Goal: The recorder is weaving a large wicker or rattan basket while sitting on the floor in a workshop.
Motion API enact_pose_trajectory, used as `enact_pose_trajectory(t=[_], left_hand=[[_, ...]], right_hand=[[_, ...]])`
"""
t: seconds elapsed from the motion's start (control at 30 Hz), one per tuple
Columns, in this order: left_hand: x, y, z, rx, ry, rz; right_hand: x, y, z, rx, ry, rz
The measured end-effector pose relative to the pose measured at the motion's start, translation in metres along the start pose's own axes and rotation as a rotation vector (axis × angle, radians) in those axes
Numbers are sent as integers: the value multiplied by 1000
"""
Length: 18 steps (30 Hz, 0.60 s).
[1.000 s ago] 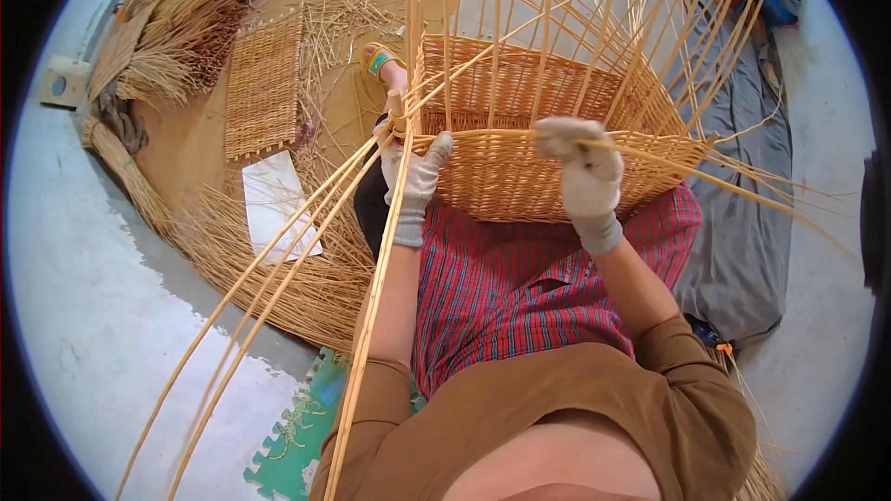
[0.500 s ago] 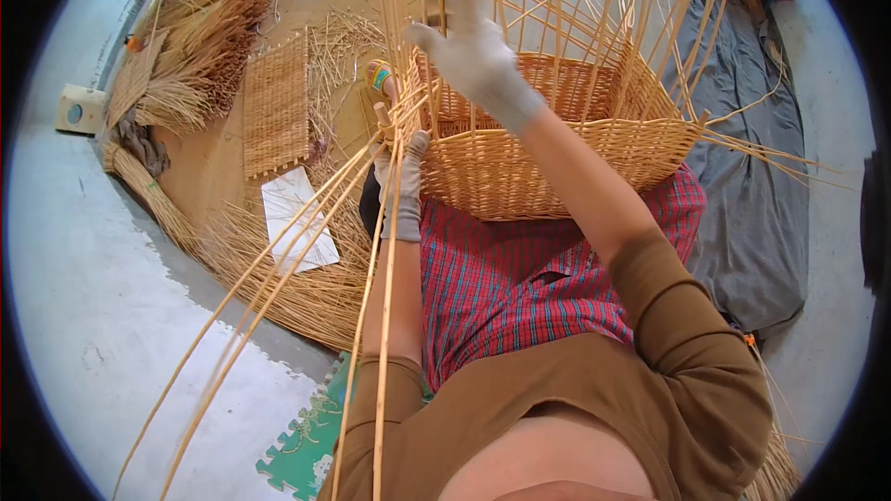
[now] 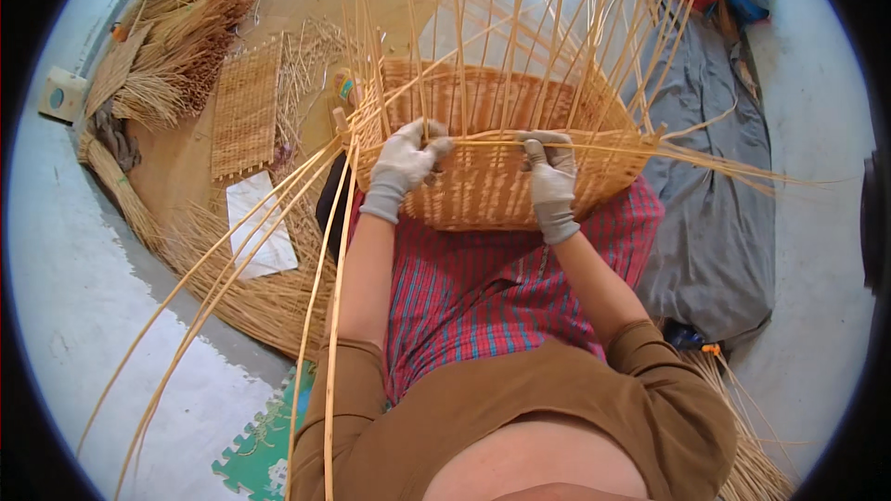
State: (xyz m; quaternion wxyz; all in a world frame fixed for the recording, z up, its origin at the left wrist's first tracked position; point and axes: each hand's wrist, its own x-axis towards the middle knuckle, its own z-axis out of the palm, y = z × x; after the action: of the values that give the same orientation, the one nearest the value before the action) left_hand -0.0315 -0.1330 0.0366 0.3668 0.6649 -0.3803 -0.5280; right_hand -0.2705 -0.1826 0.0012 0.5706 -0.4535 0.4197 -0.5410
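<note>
A partly woven wicker basket (image 3: 483, 187) rests across my lap, with tall upright canes rising from its rim. Both hands wear pale gloves. At the left of the front rim, my left hand (image 3: 403, 165) is closed with its fingers around a willow cane (image 3: 483, 141). My right hand (image 3: 552, 178) pinches the same cane farther right. Between the hands it runs level along the front rim and extends to the right. Long loose canes (image 3: 209, 288) fan from the left corner, next to a short thick stick (image 3: 341, 121), down past my left arm. Fingertips behind the rim are partly hidden.
Bundles of dry stalks (image 3: 218, 28) and a flat woven panel (image 3: 246, 111) lie on the floor at left. A white sheet (image 3: 260, 223) sits on more stalks. Grey cloth (image 3: 710, 213) spreads at right. Loose cane ends (image 3: 733, 167) stick out over it. Green foam matting (image 3: 255, 445) is at lower left.
My right hand has come down from among the upright canes to the front rim. My left hand has left the left corner and moved along the rim. A cane now stretches between both hands.
</note>
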Motion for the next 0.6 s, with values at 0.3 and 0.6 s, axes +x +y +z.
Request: enact_pose_trajectory(t=[0.3, 0.6], left_hand=[[3, -8, 2, -226, 75, -42], [29, 38, 16, 524, 587, 95]], right_hand=[[65, -55, 48, -4, -440, -508], [-8, -56, -4, 188, -405, 8]])
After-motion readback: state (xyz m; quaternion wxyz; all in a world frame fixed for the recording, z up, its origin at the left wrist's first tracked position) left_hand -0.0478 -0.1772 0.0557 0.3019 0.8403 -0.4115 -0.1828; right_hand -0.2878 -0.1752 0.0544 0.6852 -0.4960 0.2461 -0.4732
